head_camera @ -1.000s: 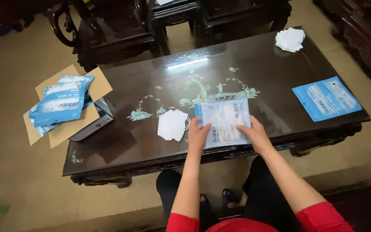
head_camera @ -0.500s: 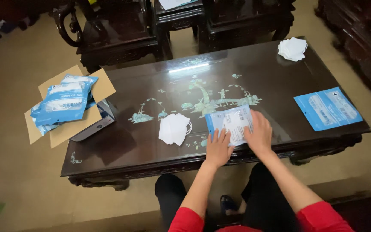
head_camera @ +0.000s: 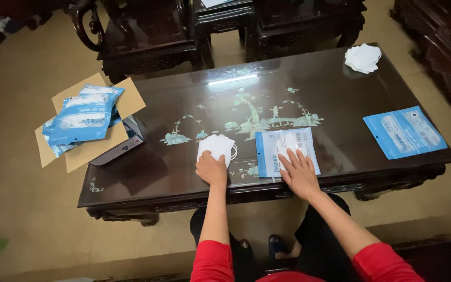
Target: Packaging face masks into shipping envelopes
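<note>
Your left hand [head_camera: 211, 168] fingers curl on the white mask [head_camera: 216, 147], just left of the pouch [head_camera: 286, 151]; your right hand [head_camera: 299, 172] fingers lie spread on it.

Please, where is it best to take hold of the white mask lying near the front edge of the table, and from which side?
Probably by its near folded edge, from the front. The white mask lies flat on the dark table, and the left hand already rests on that edge. Its ear loop shows at the right side, toward the pouch under the right hand.
</note>
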